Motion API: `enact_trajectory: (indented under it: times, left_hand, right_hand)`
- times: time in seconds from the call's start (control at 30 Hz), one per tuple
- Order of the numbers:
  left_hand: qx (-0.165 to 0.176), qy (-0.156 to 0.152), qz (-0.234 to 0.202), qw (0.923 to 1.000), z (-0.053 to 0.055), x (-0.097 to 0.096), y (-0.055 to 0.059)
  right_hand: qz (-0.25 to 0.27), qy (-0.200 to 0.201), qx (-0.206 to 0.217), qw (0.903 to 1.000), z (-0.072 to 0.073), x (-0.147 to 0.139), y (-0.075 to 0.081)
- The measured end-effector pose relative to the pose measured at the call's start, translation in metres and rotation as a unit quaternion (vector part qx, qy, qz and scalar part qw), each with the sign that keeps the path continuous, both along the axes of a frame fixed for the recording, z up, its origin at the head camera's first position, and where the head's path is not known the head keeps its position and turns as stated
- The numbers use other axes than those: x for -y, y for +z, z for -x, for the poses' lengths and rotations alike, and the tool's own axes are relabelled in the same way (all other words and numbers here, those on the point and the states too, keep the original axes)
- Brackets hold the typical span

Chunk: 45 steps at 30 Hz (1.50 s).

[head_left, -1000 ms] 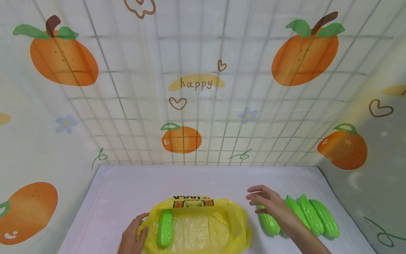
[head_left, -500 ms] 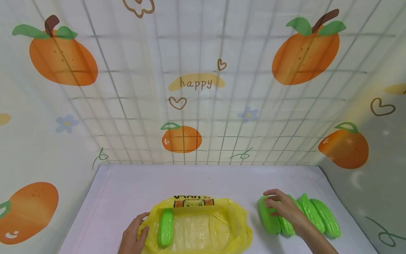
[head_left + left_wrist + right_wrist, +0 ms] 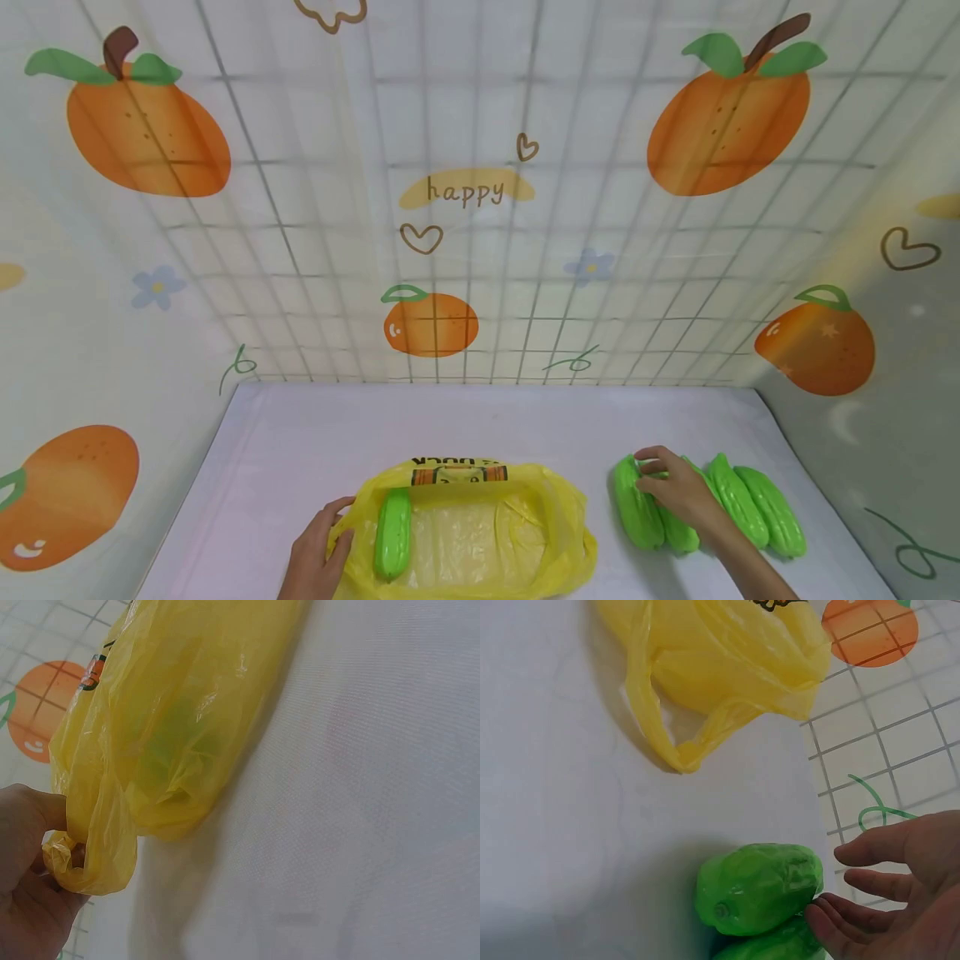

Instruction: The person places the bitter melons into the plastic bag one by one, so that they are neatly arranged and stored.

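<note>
Yellow plastic bunches at the left, where the person's left hand has its grip clenched round a loop of the bag, which lies wide-mouthed on the tabletop. Inside, by its left wall, rests one green gourd. Right of the bag, the right hand hovers over the row; its grip is slack and empty, fingers loosely curved beside the leftmost gourd, though whether a fingertip touches it is hard to tell. The other gourds lie alongside, partly hidden by the hand and forearm. The step in hand seems to be reaching for that leftmost piece; the next move probably calls for closing thumb and fingers round it without dragging its neighbour.
</note>
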<state>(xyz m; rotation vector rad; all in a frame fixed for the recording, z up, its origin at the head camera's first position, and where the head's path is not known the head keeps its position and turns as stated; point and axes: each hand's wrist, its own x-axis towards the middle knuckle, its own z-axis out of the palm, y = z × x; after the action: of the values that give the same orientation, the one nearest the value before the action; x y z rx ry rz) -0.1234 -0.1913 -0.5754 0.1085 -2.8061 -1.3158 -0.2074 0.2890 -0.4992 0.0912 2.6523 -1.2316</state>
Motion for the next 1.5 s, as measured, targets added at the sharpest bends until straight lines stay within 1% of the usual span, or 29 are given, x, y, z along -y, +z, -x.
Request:
enact_trajectory:
  times: [0.13,0.23,0.33,0.5,0.77,0.9,1.0,1.1,1.3,1.5]
  left_hand:
    - [-0.005,0.000,0.002,1.0000,0.000,0.000,-0.001]
    - [-0.007,0.002,-0.002,1.0000,0.001,0.000,-0.002]
    - [-0.008,0.000,-0.002,1.0000,0.001,0.000,-0.003]
    - [-0.007,0.001,-0.006,1.0000,0.001,0.000,-0.004]
    - [0.000,-0.001,-0.003,1.0000,0.001,0.001,-0.003]
    - [0.002,-0.002,-0.005,1.0000,0.002,0.001,-0.003]
    - [0.005,0.000,-0.006,1.0000,0.001,0.001,-0.003]
    - [0.004,-0.002,-0.007,1.0000,0.001,0.001,-0.002]
    - [0.001,0.003,-0.009,1.0000,0.000,0.000,-0.003]
    - [0.004,0.000,-0.006,1.0000,0.001,0.000,-0.004]
  right_hand:
    - [-0.044,0.011,-0.020,0.9988,0.002,-0.001,-0.004]
    - [-0.087,0.024,-0.037,0.9953,0.005,0.000,-0.007]
    - [-0.110,0.038,-0.042,0.9923,0.007,0.004,-0.008]
    - [-0.141,0.049,-0.039,0.9881,0.008,0.011,-0.009]
    - [-0.198,0.054,-0.028,0.9784,0.012,0.019,-0.018]
    - [-0.220,0.058,-0.028,0.9734,0.012,0.026,-0.015]
    - [-0.228,0.063,-0.032,0.9712,0.010,0.029,-0.012]
    - [-0.230,0.063,-0.031,0.9706,0.009,0.030,-0.014]
    - [-0.216,0.064,-0.031,0.9737,0.009,0.031,-0.014]
    - [-0.211,0.064,-0.023,0.9752,0.011,0.029,-0.015]
